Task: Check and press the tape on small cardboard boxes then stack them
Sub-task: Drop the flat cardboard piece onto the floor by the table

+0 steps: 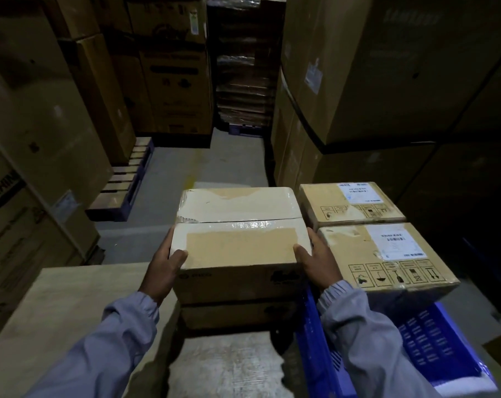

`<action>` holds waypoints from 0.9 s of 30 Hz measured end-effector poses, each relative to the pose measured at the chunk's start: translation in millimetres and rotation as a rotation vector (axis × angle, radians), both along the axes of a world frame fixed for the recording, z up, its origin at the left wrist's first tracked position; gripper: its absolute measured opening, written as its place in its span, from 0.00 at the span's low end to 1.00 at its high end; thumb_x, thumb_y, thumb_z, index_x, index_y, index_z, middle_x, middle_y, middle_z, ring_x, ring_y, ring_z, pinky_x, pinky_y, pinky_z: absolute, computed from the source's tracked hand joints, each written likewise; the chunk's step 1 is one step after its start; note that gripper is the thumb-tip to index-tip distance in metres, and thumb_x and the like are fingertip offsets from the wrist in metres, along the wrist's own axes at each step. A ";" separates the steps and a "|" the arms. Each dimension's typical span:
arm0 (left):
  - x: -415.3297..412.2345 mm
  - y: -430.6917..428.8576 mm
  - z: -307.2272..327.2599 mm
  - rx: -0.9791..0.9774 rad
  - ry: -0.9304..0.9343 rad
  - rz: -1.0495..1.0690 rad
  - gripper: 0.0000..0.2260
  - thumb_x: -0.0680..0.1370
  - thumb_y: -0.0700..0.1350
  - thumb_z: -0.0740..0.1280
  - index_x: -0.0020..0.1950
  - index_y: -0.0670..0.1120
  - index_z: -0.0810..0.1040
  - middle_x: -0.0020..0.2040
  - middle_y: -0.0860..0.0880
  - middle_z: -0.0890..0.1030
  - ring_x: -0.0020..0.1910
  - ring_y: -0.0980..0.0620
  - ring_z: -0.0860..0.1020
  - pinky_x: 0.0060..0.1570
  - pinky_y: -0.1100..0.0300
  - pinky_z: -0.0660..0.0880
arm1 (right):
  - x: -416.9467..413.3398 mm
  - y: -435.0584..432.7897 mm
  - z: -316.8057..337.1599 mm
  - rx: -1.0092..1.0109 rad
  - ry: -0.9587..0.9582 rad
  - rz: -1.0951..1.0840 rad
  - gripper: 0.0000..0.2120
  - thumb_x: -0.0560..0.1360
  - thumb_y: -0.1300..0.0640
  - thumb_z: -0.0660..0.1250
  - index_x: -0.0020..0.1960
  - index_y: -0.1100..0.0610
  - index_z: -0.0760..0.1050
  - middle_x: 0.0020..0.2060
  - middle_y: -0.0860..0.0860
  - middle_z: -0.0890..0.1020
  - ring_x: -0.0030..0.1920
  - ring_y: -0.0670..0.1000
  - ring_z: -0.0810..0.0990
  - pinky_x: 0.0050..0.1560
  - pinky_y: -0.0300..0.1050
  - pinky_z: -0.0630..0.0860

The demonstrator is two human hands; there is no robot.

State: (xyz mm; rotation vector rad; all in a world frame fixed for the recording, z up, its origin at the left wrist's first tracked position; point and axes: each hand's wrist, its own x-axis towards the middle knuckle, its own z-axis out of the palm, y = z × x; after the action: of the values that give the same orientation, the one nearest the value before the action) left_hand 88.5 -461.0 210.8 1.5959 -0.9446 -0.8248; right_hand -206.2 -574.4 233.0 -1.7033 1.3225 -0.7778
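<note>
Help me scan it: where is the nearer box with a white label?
That box sits right of centre in the head view, on the blue pallet, beside the right hand, with another labelled box behind it.

Taped box (glossy tape over top seam) level atop lower box; 2 labelled boxes on R.

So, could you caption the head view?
Left hand and right hand grip a taped brown cardboard box beside two labelled boxes.
</note>
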 end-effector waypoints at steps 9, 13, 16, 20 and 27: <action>2.3 2.3 -9.6 0.040 -0.238 0.115 0.25 0.81 0.52 0.62 0.77 0.54 0.61 0.64 0.45 0.77 0.59 0.48 0.74 0.58 0.55 0.72 | 3.7 14.0 -12.0 -0.030 -0.028 -0.093 0.24 0.80 0.51 0.62 0.74 0.54 0.62 0.62 0.47 0.71 0.62 0.47 0.69 0.61 0.46 0.67; 9.5 4.9 -8.8 0.092 -0.275 0.081 0.27 0.80 0.57 0.62 0.78 0.54 0.61 0.66 0.44 0.76 0.62 0.44 0.75 0.58 0.54 0.73 | 8.5 22.0 -18.9 0.053 -0.083 -0.222 0.25 0.78 0.40 0.61 0.68 0.55 0.70 0.60 0.53 0.78 0.60 0.55 0.76 0.60 0.50 0.71; 10.7 17.2 -6.1 0.082 -0.262 0.045 0.31 0.79 0.61 0.60 0.78 0.49 0.60 0.70 0.45 0.74 0.67 0.45 0.73 0.62 0.57 0.70 | 9.4 46.4 -32.0 0.129 -0.101 -0.326 0.27 0.79 0.38 0.58 0.70 0.55 0.67 0.61 0.53 0.76 0.63 0.57 0.74 0.63 0.52 0.69; 5.2 55.5 -23.2 0.109 -0.197 -0.022 0.33 0.76 0.67 0.58 0.75 0.48 0.67 0.69 0.49 0.75 0.68 0.48 0.72 0.59 0.61 0.68 | 9.6 93.0 -51.8 0.218 -0.113 -0.331 0.28 0.80 0.42 0.59 0.76 0.52 0.60 0.69 0.54 0.71 0.69 0.58 0.70 0.69 0.53 0.65; -16.8 123.4 -64.5 0.165 -0.099 -0.033 0.22 0.80 0.53 0.63 0.73 0.47 0.68 0.67 0.47 0.76 0.66 0.49 0.74 0.56 0.65 0.66 | 19.9 161.9 -89.7 0.177 -0.024 -0.325 0.24 0.80 0.51 0.62 0.73 0.60 0.64 0.67 0.55 0.73 0.68 0.55 0.70 0.61 0.40 0.63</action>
State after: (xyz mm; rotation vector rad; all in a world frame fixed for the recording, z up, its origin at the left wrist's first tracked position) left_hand 71.7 -337.6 146.2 1.7810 -0.9959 -0.8718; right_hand -186.2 -412.4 143.3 -1.3547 1.6245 -0.8317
